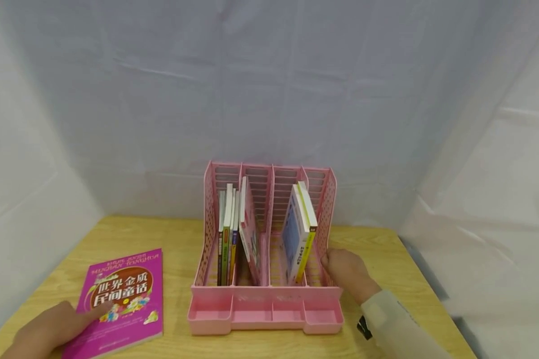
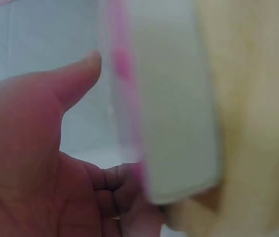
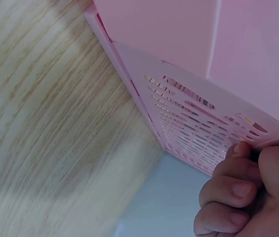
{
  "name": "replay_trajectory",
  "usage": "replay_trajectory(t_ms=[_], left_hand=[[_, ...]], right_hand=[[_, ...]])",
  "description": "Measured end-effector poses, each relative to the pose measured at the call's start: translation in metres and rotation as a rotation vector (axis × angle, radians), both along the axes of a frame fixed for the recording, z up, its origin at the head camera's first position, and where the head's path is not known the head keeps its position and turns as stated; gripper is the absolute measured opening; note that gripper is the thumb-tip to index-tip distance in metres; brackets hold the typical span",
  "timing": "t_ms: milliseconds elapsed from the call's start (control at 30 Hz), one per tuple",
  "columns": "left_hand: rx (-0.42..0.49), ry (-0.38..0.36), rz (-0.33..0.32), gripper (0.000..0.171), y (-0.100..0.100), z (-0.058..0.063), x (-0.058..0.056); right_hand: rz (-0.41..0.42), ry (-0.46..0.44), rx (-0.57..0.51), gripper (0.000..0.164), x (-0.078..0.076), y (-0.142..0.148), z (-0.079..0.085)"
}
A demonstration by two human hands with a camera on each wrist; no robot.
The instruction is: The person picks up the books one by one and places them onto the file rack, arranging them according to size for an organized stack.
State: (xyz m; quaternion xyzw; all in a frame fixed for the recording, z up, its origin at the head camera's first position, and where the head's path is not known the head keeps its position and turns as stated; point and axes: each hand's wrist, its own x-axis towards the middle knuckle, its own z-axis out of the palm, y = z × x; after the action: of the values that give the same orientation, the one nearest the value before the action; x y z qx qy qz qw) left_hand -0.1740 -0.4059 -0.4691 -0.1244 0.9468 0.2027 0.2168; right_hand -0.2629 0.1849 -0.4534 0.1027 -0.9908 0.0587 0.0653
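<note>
A magenta storybook with white Chinese lettering lies cover up at the left of the table. My left hand holds its lower left side, with the thumb over the cover. Seen from the left wrist, the fingers of this hand reach under the corner of the book, which is blurred. In the middle stands a pink desk file rack with upright dividers. Curled fingers of my right hand grip the front edge of its right side wall, and the slotted wall shows beside them.
Several thin books stand in the rack's left slot. A pink-covered book leans in the second one, and white and yellow books tilt further right. Shallow trays line the rack's front. White sheeting surrounds the wooden table.
</note>
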Motion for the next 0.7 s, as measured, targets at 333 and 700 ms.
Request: replay_trajectory(t_ms=[333, 700], left_hand=[[0.054, -0.011, 0.027, 0.096, -0.0027, -0.0026, -0.0032], [0.122, -0.039, 0.063, 0.092, -0.0032, -0.0089, -0.0068]], right_hand=[[0.019, 0.027, -0.007, 0.033, -0.0007, 0.0023, -0.0016], [0.038, 0.033, 0.036, 0.032, 0.0014, 0.002, -0.0039]])
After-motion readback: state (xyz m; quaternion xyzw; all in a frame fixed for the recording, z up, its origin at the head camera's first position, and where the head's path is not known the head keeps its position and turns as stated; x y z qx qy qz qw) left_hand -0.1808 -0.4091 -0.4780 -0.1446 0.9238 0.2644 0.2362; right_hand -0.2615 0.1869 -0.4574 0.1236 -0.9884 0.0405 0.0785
